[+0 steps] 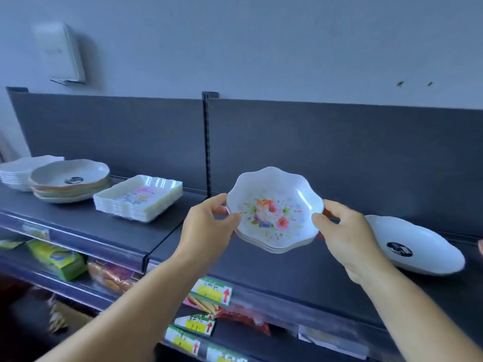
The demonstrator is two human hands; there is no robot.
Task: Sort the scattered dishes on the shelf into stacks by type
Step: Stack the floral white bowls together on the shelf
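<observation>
**Flowered bowls held at both rims above the shelf**

Both forearms reach up from the bottom of the view toward the dark shelf point(300, 278). Left hand point(206, 228) pinches the left rim of a small stack of flowered bowls point(274, 210), thumb on the inside of the top bowl and fingers curled behind and under. Right hand point(347, 236) takes the opposite rim the same way, thumb over the edge and fingers below. At least three nested edges show at the bottom of the stack. It is tilted toward the camera and appears to be held clear of the shelf, though contact at its lower edge cannot be ruled out.

Left of the bowls stands a stack of square trays point(138, 197) with a floral print; further left, a stack of oval plates point(70, 181) with a dark sticker, then a stack of white plates point(18, 171). Right of the bowls, a single oval plate point(415, 244) lies alone, well apart from its matching stack.

Assessment: the bowls look light, rigid and glossy, probably melamine, so breakage is a lesser risk than slipping. Nested pieces may slide on each other when tilted. Holding at two opposite scalloped rims with fingers beneath the lowest bowl is judged sound; levelling the stack before setting it down is advised.
</observation>
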